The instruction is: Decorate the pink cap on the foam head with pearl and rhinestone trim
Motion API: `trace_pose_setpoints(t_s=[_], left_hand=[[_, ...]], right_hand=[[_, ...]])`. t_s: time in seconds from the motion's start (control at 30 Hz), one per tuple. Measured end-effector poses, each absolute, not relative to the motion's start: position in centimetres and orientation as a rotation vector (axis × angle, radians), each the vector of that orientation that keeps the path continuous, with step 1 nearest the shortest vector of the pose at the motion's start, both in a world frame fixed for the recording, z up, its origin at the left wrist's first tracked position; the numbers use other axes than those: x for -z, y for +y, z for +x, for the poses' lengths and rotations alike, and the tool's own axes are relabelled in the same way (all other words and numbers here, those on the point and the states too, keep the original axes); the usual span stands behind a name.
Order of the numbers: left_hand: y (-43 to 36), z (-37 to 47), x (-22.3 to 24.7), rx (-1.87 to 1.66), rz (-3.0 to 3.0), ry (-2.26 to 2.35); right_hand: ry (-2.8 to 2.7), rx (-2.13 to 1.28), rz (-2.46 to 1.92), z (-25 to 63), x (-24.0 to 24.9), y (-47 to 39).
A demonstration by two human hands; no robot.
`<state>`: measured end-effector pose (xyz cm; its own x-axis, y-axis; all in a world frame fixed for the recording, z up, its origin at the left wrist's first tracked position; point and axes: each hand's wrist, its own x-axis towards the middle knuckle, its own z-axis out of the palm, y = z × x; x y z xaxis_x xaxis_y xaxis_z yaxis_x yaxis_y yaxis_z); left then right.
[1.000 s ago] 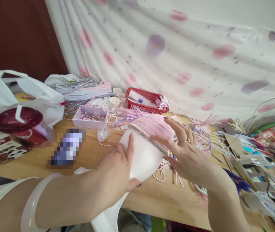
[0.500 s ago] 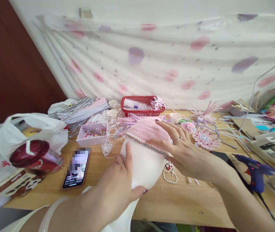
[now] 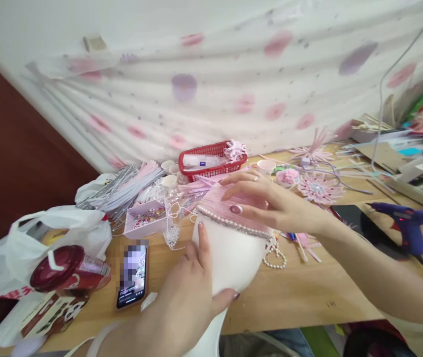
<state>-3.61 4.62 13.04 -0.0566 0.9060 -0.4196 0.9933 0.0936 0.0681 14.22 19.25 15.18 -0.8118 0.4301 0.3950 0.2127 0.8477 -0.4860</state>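
A smooth white rounded form [image 3: 233, 265] like a mannequin head, narrowing below, stands tilted in front of me. My left hand [image 3: 189, 282] grips its left side, index finger pointing up and thumb across the lower front. Its far part is covered by a ribbed pink layer [image 3: 211, 201] that looks like fuzzy stems laid side by side. A pearl and silver trim [image 3: 233, 224] edges that layer. My right hand [image 3: 267, 198] rests over the pink layer, fingers apart, and hides part of it. Beside the form lies a loop of pearl beads [image 3: 275, 257].
A blue glue gun [image 3: 406, 223] and a dark tablet-like slab [image 3: 360, 225] lie right. A phone [image 3: 133, 277], a red lidded cup [image 3: 72, 270] and a white plastic bag [image 3: 62, 225] are left. Behind stand a red basket [image 3: 213, 171], a bead box [image 3: 146, 218] and a pink flower [image 3: 320, 188].
My right hand has moved from the trim up onto the pink layer, its fingers now more bent. My left hand keeps its grip on the white form. The camera view has shifted and tilted.
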Motion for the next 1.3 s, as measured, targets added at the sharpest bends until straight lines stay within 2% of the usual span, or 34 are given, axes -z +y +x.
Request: trace_pose_setpoints(t_s=[0.33, 0.67, 1.03, 1.3], left_hand=[[3.4, -5.3, -9.5, 0.136, 2.162, 2.098], [3.2, -4.0, -9.2, 0.033, 2.213, 2.253], [3.4, -5.3, -10.2, 0.168, 2.145, 2.044], [3.5, -4.9, -10.3, 0.146, 2.086, 2.091]], right_hand=[[-2.648, -0.508, -0.819, 12.1, -16.3, 18.9], [-2.704, -0.566, -0.911, 11.9, -16.7, 19.0], [-2.683, -0.574, -1.003, 11.5, -16.8, 18.4], [-2.703, -0.577, -1.078, 11.2, -17.2, 18.4]])
